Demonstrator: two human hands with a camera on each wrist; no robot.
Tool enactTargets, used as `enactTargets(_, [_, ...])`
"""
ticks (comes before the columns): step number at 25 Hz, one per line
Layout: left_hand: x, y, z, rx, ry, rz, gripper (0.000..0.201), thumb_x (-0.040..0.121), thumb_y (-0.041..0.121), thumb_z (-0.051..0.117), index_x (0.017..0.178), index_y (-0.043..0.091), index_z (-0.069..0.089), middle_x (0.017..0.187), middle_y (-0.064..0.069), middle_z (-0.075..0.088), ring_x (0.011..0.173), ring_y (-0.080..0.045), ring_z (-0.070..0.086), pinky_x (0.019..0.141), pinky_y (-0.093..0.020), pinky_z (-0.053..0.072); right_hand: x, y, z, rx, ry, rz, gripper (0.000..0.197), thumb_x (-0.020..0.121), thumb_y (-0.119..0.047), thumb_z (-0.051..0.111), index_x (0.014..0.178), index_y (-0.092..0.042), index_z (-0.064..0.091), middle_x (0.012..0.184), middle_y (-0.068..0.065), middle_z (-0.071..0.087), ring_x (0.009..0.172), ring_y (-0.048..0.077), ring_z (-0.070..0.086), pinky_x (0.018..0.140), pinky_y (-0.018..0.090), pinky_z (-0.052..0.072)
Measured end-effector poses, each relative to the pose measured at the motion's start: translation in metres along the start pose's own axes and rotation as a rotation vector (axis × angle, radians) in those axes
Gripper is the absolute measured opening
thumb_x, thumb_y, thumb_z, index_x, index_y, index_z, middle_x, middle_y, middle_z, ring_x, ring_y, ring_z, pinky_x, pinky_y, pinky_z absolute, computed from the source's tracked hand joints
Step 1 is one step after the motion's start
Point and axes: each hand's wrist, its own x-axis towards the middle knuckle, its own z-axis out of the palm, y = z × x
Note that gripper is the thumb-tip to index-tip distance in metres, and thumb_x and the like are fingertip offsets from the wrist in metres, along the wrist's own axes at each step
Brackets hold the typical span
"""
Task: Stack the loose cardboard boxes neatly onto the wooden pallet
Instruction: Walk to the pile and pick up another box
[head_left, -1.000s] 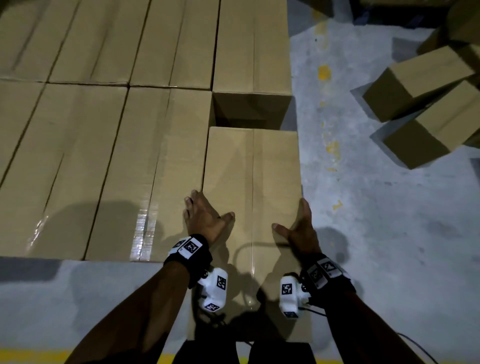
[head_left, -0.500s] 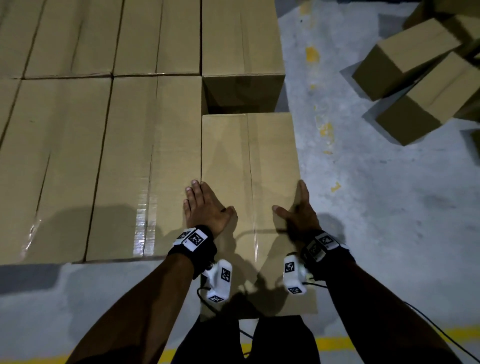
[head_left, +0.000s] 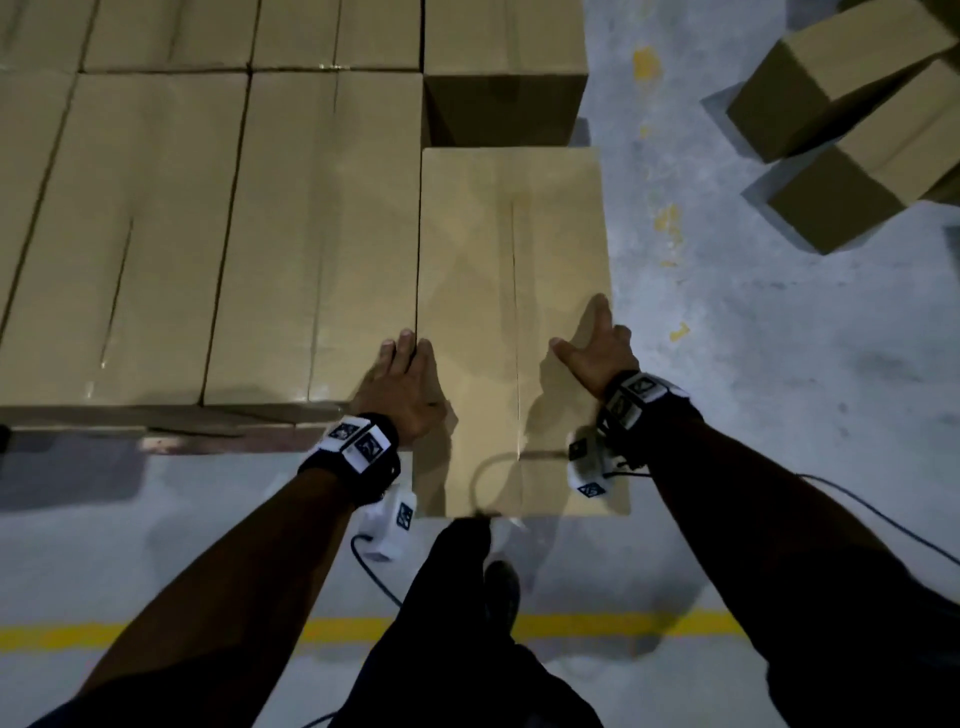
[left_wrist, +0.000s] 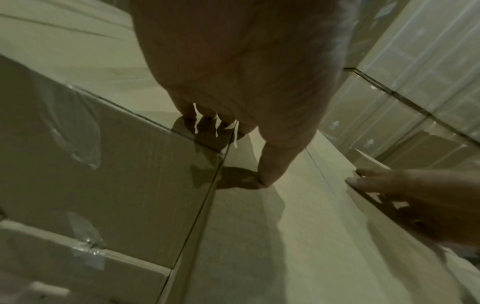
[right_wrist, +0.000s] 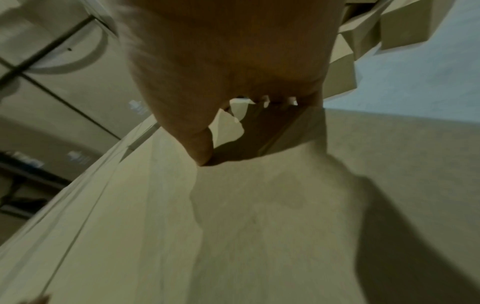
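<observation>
cardboard box (head_left: 511, 312), both hands flat on top, left hand (head_left: 402, 387), right hand (head_left: 597, 353)

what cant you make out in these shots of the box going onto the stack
- Wooden pallet: head view shows only a front strip; the stacked boxes cover the rest.
- Box near end: head view, hidden by the person's leg.
- Right hand fingers: over the box's right edge, hidden in every view.
- Loose boxes: cut off by the frame edge.

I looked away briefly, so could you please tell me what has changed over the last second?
The tan cardboard box under both hands slid forward, narrowing the gap to the box ahead. The left hand and right hand still press flat on it; neighbouring stacked boxes unchanged.
</observation>
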Motion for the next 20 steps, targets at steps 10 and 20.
enactTargets(10, [-0.01, 0.01, -0.001, 0.021, 0.034, -0.082, 0.086, 0.098, 0.063, 0.035, 0.158, 0.019, -0.009, 0.165, -0.004, -0.018, 0.152, -0.027, -0.009, 0.122, -0.049, 0.003, -0.119, 0.045, 0.086, -0.695, -0.041, -0.454, 0.1, 0.082, -0.087, 0.033, 0.16, -0.035, -0.002, 0.167, 0.006, -0.018, 0.154, 0.031, -0.013, 0.121, 0.057, -0.004])
enactTargets(20, [-0.007, 0.003, 0.003, -0.094, 0.119, -0.062, 0.088, 0.095, 0.06, 0.047, 0.159, 0.022, -0.001, 0.166, 0.0, -0.012, 0.153, -0.025, -0.007, 0.121, -0.051, 0.005, -0.122, 0.073, 0.125, -0.79, 0.137, -0.619, 0.097, 0.085, -0.078, 0.045, 0.161, -0.033, 0.004, 0.169, 0.011, -0.002, 0.155, 0.035, 0.004, 0.121, 0.054, -0.002])
